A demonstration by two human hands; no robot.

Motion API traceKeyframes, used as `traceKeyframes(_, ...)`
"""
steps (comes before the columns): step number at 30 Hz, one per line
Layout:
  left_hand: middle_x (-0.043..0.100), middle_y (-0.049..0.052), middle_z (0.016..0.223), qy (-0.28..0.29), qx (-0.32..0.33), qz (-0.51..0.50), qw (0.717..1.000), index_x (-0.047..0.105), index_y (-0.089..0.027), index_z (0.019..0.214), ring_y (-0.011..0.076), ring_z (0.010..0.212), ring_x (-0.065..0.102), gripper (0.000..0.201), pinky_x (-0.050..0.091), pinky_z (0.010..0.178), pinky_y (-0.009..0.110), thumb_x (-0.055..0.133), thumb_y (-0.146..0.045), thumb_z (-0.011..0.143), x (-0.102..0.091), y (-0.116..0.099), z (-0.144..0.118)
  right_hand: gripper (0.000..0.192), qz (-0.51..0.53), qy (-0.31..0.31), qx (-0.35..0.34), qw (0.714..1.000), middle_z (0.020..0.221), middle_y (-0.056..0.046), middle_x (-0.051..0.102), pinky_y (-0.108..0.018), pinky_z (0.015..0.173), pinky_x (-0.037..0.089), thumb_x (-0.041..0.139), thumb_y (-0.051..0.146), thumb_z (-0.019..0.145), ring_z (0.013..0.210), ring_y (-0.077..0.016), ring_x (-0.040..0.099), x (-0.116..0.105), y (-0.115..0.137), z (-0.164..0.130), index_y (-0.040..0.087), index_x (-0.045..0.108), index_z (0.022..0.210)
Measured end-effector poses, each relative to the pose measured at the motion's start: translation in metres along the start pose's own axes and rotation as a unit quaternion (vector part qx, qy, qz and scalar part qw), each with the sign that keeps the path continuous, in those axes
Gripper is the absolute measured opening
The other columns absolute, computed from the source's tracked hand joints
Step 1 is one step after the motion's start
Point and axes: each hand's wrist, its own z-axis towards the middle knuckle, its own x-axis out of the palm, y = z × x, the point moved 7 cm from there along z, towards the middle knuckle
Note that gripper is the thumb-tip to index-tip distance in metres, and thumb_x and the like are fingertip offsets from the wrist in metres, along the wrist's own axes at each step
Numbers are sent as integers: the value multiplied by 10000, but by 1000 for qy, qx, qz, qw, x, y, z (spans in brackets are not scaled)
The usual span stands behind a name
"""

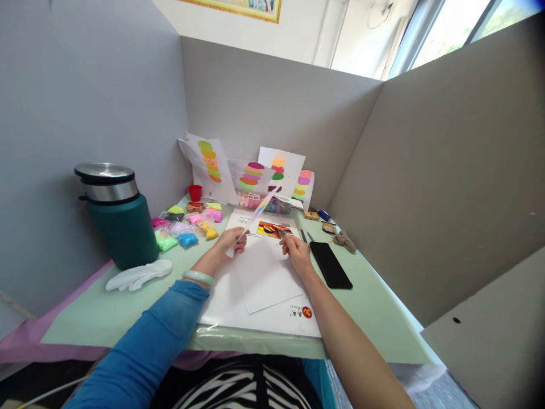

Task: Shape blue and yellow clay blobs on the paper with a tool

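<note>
My left hand (233,243) pinches a sheet of paper (264,205), tilted up and seen almost edge-on, with pastel colours along it. Fingers closed, my right hand (294,250) is over the right side of the white papers; a small, thin, dark tip shows at its fingertips, too small to name. Beneath both hands a blank white sheet (268,278) lies on a larger white pad (230,307) with a red round logo. A red and yellow printed picture (268,229) shows just beyond my right fingers.
A green tumbler (121,233) and a white glove (138,275) are at left, near several bags of coloured clay (188,240) and a red cup (195,192). Painted sheets (208,165) lean at the back. A black phone (330,264) lies right; grey partitions (276,91) enclose the table.
</note>
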Motion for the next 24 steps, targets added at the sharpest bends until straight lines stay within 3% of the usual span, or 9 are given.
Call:
traceKeyframes(3, 318, -53, 484, 178, -104, -73, 976, 527, -142, 755, 64, 357, 292, 151, 217, 359, 173, 472, -268, 816, 26, 12, -10, 352, 19, 26, 10, 999, 585, 6, 530, -234, 505, 334, 454, 480, 832, 505, -99, 418, 5, 1, 0, 174, 615, 767)
traceKeyframes(5, 326, -43, 498, 242, -151, -91, 954, 519, -149, 757, 73, 370, 310, 166, 236, 367, 177, 442, -274, 836, 36, 18, -17, 330, 45, 57, 25, 997, 685, 0, 558, -231, 493, 334, 473, 477, 818, 512, -91, 418, 11, 2, 0, 183, 616, 858)
traceKeyframes(10, 350, -35, 491, 313, -286, -25, 905, 498, -178, 757, 104, 370, 322, 199, 290, 378, 214, 415, -338, 841, 49, 42, -26, 365, 93, 139, 53, 985, 881, -27, 583, -235, 516, 360, 520, 464, 789, 614, -103, 477, 25, 11, -4, 214, 591, 1046)
traceKeyframes(13, 333, -40, 451, 324, -326, 33, 887, 490, -185, 729, 112, 354, 303, 215, 300, 373, 225, 392, -336, 846, 51, 55, -27, 309, 115, 175, 53, 977, 774, -9, 573, -241, 541, 358, 545, 444, 786, 606, -105, 463, 29, 17, -8, 206, 606, 974)
traceKeyframes(16, 360, -35, 456, 315, -305, 39, 898, 510, -174, 730, 107, 354, 292, 236, 321, 376, 233, 390, -345, 840, 56, 58, -27, 270, 123, 172, 49, 976, 613, 14, 514, -247, 558, 345, 543, 447, 790, 559, -98, 419, 29, 19, -10, 183, 593, 755)
traceKeyframes(19, 401, -21, 441, 266, -260, 73, 925, 548, -158, 696, 110, 354, 303, 258, 349, 381, 245, 402, -316, 838, 57, 55, -31, 287, 137, 167, 58, 975, 586, 12, 508, -242, 537, 329, 558, 445, 773, 544, -96, 411, 28, 20, -11, 176, 559, 674)
traceKeyframes(22, 459, 4, 429, 116, -92, 167, 975, 580, -157, 594, 144, 379, 380, 373, 407, 394, 273, 366, -303, 862, 40, 31, -37, 264, 162, 149, 89, 971, 560, 15, 511, -229, 495, 311, 575, 431, 749, 512, -93, 419, 25, 16, -10, 178, 535, 684)
traceKeyframes(24, 530, 12, 518, 22, 20, 203, 979, 603, -138, 609, 141, 433, 452, 458, 459, 452, 271, 329, -383, 881, 24, 10, -54, 262, 179, 111, 116, 971, 522, 26, 494, -224, 454, 294, 570, 434, 734, 457, -88, 404, 19, 10, -7, 187, 500, 681)
